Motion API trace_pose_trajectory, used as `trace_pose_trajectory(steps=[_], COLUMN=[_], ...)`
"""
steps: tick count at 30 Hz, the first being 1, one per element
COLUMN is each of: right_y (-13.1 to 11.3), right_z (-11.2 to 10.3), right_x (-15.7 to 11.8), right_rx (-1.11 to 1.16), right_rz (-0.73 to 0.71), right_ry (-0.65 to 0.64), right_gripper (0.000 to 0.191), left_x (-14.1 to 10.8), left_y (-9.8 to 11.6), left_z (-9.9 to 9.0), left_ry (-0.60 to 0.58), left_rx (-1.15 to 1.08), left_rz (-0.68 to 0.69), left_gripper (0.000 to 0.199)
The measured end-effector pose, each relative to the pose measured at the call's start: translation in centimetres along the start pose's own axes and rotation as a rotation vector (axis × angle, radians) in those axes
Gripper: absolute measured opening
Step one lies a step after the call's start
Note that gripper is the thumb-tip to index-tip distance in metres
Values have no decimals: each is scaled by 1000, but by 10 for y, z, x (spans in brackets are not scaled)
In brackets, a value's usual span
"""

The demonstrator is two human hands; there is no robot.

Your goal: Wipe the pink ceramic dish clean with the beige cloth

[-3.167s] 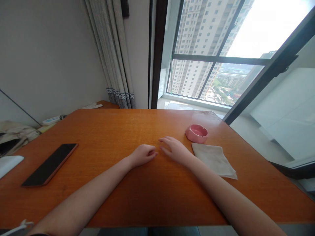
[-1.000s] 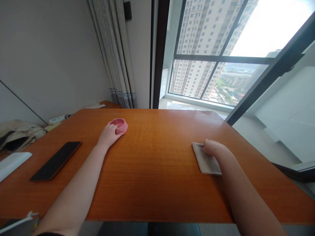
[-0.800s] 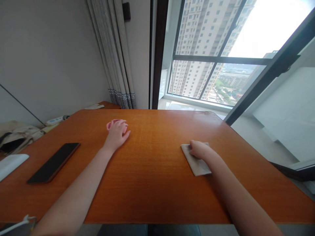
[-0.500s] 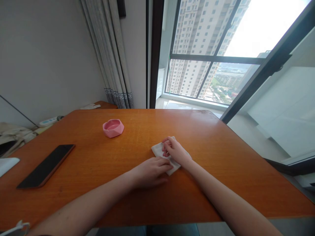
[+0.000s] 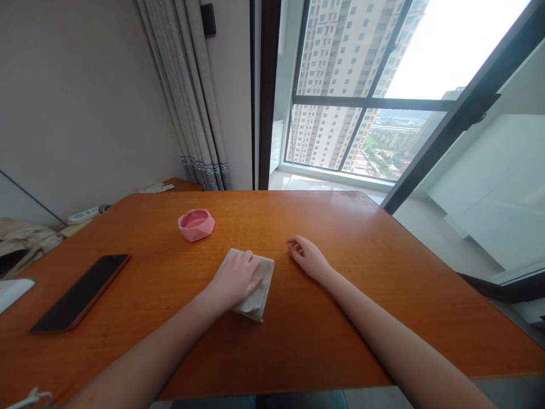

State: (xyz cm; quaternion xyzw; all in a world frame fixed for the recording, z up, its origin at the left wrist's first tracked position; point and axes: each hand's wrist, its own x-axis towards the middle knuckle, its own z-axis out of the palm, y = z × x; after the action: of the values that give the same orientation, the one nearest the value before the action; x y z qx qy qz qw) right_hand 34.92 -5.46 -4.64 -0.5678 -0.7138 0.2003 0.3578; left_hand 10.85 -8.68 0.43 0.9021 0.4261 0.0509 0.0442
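A folded white cloth (image 5: 262, 289) lies flat on the wooden table, left of the middle. Over its left part is my left hand (image 5: 237, 279), palm down, gripping it with the fingertips bent onto its surface. The cloth's left side is hidden under that hand. To the right, apart from the cloth, my right hand (image 5: 310, 258) rests on its side on the tabletop. Its fingers are loosely curled and hold nothing. Beyond my left hand stands a pink faceted ashtray (image 5: 196, 225).
A dark phone (image 5: 80, 292) lies on the table's left side, near a white object (image 5: 13, 294) at the frame edge. A power strip (image 5: 83, 215) and crumpled fabric (image 5: 25, 241) sit past the left edge. Behind the table (image 5: 323, 213) are a curtain (image 5: 187, 96) and a large window.
My left hand has moved left, taking the cloth along from under my right hand. The cloth has turned. My right hand stays near its place, now beside bare wood.
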Motion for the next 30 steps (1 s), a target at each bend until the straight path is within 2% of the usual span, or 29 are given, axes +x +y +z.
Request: trace_pose_trajectory(steps=[2, 3, 5, 7, 10, 14, 16, 20, 23, 26, 28, 30], right_y=[0, 0, 1, 2, 0, -4, -7, -20, -28, -30, -31, -35], right_z=[-1, -1, -2, -4, -6, -8, -5, 9, 17, 19, 20, 26], right_x=[0, 0, 0, -1, -2, -3, -4, -7, -11, -11, -8, -4], right_rx=[-23, -25, -20, -18, -26, -65, -96, -230, -276, -250, -200, -129], right_rz=[-4, -4, -8, -10, -9, -27, -33, -99, -189, -202, -136, -18], right_ry=[-6, -8, -14, -25, -45, -70, -57, -27, -71, -62, -44, -51], right_gripper=[22, 21, 21, 21, 20, 19, 19, 20, 22, 24, 24, 24], left_x=[-3, -5, -7, -9, -17, -39, -53, -77, -83, -74, -61, -43], left_y=[7, 11, 15, 13, -1, -38, -64, -119, -140, -129, -104, -72], left_z=[8, 12, 19, 24, 26, 24, 22, 21, 17, 10, 6, 7], left_ry=[-58, -95, -135, -127, -109, -116, -96, -8, 18, 106, 174, 170], left_rx=[-90, -111, -119, -113, -76, -31, -18, 5, 15, -36, -123, -229], left_rz=[100, 102, 45, -20, -106, -180, -208, -175, -213, -215, -134, -25], left_gripper=[53, 58, 61, 59, 55, 54, 54, 53, 52, 48, 43, 35])
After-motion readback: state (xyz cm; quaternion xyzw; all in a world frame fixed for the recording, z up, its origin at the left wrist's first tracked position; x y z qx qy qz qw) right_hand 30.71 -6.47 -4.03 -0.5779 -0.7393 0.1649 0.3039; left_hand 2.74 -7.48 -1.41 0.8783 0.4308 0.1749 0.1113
